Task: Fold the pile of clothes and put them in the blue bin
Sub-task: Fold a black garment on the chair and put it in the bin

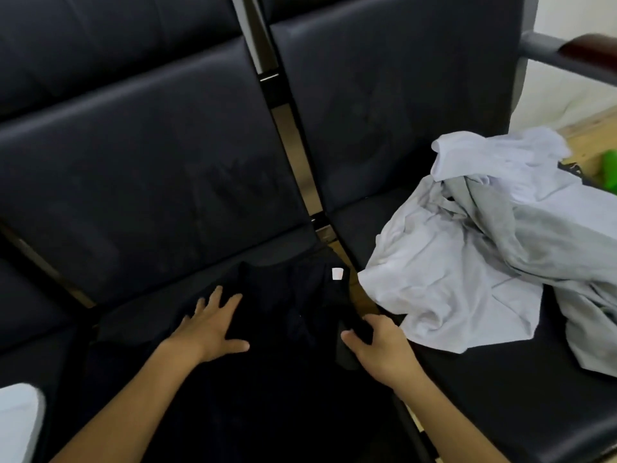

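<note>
A black garment (287, 315) lies spread flat on the dark seat (467, 389). Crumpled white and grey clothes (484, 248) are heaped on the seat to its right.

So the garment (287, 305) spread on the seat is plain black, with a tiny white tag (337, 273) near its collar. The seats (140, 162) are dark navy-black, kind of leathery, with a shiny dark metal strip (287, 121) between them. The pile of clothes (484, 248) is white and pale grey. There's a bright green bit (609, 177) over on the tan floor (591, 135), plus a reddish-brown armrest (587, 50).
</note>
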The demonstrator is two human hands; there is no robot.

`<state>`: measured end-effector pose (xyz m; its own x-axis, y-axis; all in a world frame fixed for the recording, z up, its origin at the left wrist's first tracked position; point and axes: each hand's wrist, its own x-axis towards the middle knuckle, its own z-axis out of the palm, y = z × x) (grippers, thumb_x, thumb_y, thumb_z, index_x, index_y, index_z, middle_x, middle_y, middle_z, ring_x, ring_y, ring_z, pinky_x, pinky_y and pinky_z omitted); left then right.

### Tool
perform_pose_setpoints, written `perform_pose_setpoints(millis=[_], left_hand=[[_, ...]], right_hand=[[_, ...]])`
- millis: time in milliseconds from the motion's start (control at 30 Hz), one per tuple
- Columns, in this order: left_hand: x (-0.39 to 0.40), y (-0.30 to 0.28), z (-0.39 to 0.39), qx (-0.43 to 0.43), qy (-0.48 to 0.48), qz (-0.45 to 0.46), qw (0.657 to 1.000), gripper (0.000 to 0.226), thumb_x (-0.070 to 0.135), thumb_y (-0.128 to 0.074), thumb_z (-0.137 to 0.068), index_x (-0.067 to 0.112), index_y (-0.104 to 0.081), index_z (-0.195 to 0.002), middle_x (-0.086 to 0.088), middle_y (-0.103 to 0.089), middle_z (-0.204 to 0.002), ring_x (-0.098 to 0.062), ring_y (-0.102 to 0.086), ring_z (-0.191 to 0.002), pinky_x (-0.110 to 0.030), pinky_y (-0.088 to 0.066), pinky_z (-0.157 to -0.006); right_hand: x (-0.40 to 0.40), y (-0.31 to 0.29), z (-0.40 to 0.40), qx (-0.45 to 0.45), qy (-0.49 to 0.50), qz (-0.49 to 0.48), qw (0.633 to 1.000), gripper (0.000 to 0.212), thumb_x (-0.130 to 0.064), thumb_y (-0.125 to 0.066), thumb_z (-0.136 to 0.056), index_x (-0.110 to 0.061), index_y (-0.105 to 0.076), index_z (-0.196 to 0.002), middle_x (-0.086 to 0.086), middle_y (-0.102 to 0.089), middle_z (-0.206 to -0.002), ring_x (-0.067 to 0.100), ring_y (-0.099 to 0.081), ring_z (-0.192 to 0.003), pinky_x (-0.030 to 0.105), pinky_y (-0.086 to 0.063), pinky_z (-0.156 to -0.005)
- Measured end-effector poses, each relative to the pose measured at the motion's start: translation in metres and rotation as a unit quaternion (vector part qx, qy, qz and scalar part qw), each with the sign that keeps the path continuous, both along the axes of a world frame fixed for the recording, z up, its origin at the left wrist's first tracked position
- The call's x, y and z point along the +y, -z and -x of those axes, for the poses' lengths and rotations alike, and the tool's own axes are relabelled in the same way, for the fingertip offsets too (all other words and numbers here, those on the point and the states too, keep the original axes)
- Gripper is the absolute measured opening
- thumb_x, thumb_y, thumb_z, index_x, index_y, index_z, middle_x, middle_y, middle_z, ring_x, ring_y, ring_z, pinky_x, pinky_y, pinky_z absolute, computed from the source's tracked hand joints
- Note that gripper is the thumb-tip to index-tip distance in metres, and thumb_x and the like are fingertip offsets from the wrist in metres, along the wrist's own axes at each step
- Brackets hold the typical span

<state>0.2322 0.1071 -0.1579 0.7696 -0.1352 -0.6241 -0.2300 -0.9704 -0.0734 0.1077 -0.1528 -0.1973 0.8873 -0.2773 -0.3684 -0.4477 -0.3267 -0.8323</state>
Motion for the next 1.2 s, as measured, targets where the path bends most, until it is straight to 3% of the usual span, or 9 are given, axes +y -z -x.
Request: perform_pose_setpoints(millis=[67,167,333,467,733,800,967,1033,1200], left_hand=[[-0.028,-0.008,-0.002,-0.089,0.082,0.041,0.992,0.07,0.059,-0.058,-0.089,0.03,-0.035,-0.149,-0.001,-0.019,-0.155,-0.024,-0.025,-0.144,-0.042,-0.03,-0.116],[-0.084,-0.005,-0.002,-0.064,-0.004,0.217,0.974,0.054,0.06,-0.056,-0.09,0.026,-0.052,-0.132,0.002,-0.05,-0.129,-0.015,-0.052,-0.116,-0.03,-0.044,-0.1],[-0.129,0.012,-0.015,-0.1,-0.082,0.208,0.97,0.05,0.051,-0.064,-0.089,0.024,-0.04,-0.124,-0.002,-0.052,-0.122,-0.024,-0.058,-0.109,-0.043,-0.051,-0.091],[-0.144,0.016,-0.027,-0.204,-0.079,0.204,0.954,0.029,0.031,-0.055,-0.096,0.021,-0.037,-0.117,-0.005,-0.057,-0.112,-0.029,-0.06,-0.098,-0.041,-0.049,-0.077],[-0.173,0.013,-0.055,-0.119,-0.189,0.247,0.943,0.031,0.034,-0.044,-0.098,0.008,-0.061,-0.095,-0.011,-0.066,-0.099,-0.026,-0.063,-0.082,-0.033,-0.05,-0.067],[-0.185,0.004,-0.058,-0.06,-0.295,0.372,0.878,0.034,0.03,-0.036,-0.1,0.005,-0.06,-0.104,-0.013,-0.067,-0.093,-0.026,-0.064,-0.075,-0.034,-0.053,-0.065],[-0.198,-0.038,-0.065,0.22,-0.468,0.607,0.604,0.01,0.008,-0.043,-0.093,0.014,-0.043,-0.084,0.0,-0.041,-0.06,-0.008,-0.035,-0.036,-0.018,-0.026,-0.033],[-0.208,-0.047,-0.062,0.262,-0.475,0.623,0.565,0.012,0.006,-0.051,-0.095,0.012,-0.044,-0.087,0.003,-0.033,-0.062,-0.004,-0.03,-0.036,-0.014,-0.024,-0.03],[-0.239,-0.044,-0.049,0.111,-0.289,0.562,0.767,0.019,0.013,-0.076,-0.084,0.023,-0.069,-0.098,0.008,-0.064,-0.077,-0.005,-0.053,-0.061,-0.021,-0.044,-0.061]], right_hand=[[0.008,-0.007,-0.002,-0.028,0.031,-0.013,0.999,0.028,-0.023,-0.073,-0.085,-0.018,-0.054,-0.066,-0.004,-0.062,-0.069,0.006,-0.061,-0.067,0.012,-0.042,-0.056],[0.013,-0.02,-0.005,-0.036,0.08,-0.081,0.993,0.027,-0.021,-0.074,-0.082,-0.017,-0.053,-0.065,-0.003,-0.064,-0.066,0.01,-0.065,-0.068,0.018,-0.049,-0.063],[-0.022,-0.044,-0.007,-0.082,0.158,-0.029,0.984,0.029,-0.02,-0.072,-0.084,-0.018,-0.052,-0.063,-0.013,-0.056,-0.048,0.0,-0.052,-0.047,0.013,-0.038,-0.05],[-0.063,-0.061,0.002,-0.036,0.11,0.096,0.989,0.013,-0.017,-0.066,-0.082,-0.025,-0.061,-0.091,-0.008,-0.064,-0.058,-0.002,-0.058,-0.05,0.012,-0.039,-0.044],[-0.095,-0.078,0.019,0.052,-0.019,-0.172,0.984,0.011,-0.026,-0.079,-0.082,-0.023,-0.076,-0.092,-0.002,-0.073,-0.077,0.003,-0.066,-0.058,0.016,-0.046,-0.05],[-0.095,-0.078,0.018,0.059,-0.012,-0.193,0.979,0.017,-0.034,-0.076,-0.083,-0.019,-0.077,-0.09,-0.002,-0.075,-0.077,0.008,-0.069,-0.065,0.019,-0.049,-0.055],[-0.105,-0.059,0.009,0.007,0.149,0.023,0.989,0.015,-0.029,-0.071,-0.089,-0.018,-0.07,-0.079,0.004,-0.069,-0.069,0.015,-0.064,-0.065,0.023,-0.044,-0.058],[-0.107,-0.057,0.011,-0.006,0.155,0.114,0.981,0.008,-0.026,-0.069,-0.089,-0.02,-0.065,-0.084,-0.001,-0.061,-0.067,0.009,-0.057,-0.063,0.021,-0.035,-0.051],[-0.11,-0.051,0.015,0.02,0.138,0.233,0.962,0.016,-0.029,-0.068,-0.087,-0.018,-0.057,-0.081,-0.001,-0.056,-0.083,0.016,-0.054,-0.072,0.034,-0.044,-0.06]])
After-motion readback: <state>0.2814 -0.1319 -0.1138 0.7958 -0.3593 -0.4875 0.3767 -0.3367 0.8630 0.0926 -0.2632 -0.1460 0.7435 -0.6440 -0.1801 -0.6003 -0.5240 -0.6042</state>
